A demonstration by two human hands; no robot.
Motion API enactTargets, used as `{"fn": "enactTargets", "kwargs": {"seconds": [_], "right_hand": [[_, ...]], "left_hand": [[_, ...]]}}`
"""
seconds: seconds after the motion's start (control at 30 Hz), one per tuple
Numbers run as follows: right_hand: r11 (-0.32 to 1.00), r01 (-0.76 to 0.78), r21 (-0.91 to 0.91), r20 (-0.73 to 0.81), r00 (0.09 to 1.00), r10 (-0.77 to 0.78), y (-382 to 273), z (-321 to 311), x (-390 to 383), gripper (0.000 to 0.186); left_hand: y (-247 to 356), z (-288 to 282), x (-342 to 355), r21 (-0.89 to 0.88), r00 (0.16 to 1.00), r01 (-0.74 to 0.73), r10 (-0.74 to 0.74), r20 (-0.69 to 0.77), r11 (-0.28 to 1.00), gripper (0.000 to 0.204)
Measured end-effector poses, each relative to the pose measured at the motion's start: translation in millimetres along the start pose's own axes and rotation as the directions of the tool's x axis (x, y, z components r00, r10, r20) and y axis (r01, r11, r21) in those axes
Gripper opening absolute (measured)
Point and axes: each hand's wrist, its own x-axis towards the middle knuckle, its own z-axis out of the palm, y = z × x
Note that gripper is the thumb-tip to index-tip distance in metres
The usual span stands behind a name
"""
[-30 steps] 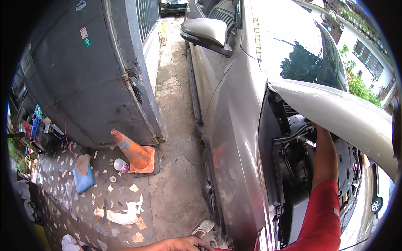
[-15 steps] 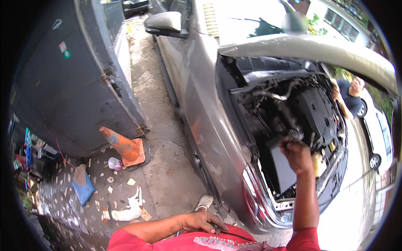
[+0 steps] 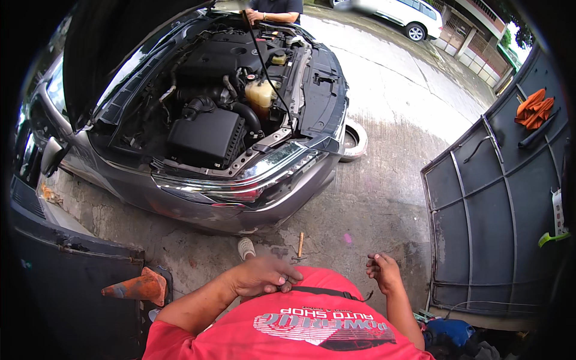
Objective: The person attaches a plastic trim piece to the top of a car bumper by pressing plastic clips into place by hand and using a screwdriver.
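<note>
My left hand is held against the front of my red shirt, its lower fingers curled in. What they may hold is hidden. A thin black strap runs across the shirt from beside these fingers. Off to the right, my right hand hangs in the air with bent, slightly parted fingers and nothing visible in them. Ahead stands a grey-brown car with its hood raised. Its engine bay shows a black air filter box, a yellowed coolant tank and a thin prop rod.
A person in a dark shirt leans at the car's far side. A tyre lies by the front bumper; a short wooden stick lies near my feet. An orange cone is at left. A metal gate with an orange rag stands right.
My view has swung right, away from the car's side. My right hand has left the engine bay and come back beside my body. The left hand stays at my shirt.
</note>
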Motion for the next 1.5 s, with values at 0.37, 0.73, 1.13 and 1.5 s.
{"fn": "enactTargets", "kwargs": {"seconds": [0.37, 0.73, 1.13, 1.5], "right_hand": [[0.960, 0.101, 0.260, -0.030, 0.995, -0.096, 42, -108, -40, 0.032], [1.000, 0.013, -0.025, 0.154, 0.988, -0.009, -64, -94, 36, 0.031], [0.994, 0.048, -0.099, 0.282, 0.959, -0.019, -261, -29, 211, 0.036], [0.974, -0.044, -0.222, 0.365, 0.923, 0.124, -347, -23, 331, 0.032]], "left_hand": [[-9, 86, 113, 0.077, 0.981, 0.190, -0.186, -0.050, 0.979, 0.030], [26, 39, 201, 0.009, 0.982, 0.068, -0.065, -0.176, 0.998, 0.026], [188, -23, 355, 0.212, 0.952, -0.081, 0.139, -0.273, 0.974, 0.029], [253, -48, 439, 0.185, 0.841, -0.175, 0.244, -0.482, 0.967, 0.026]]}}
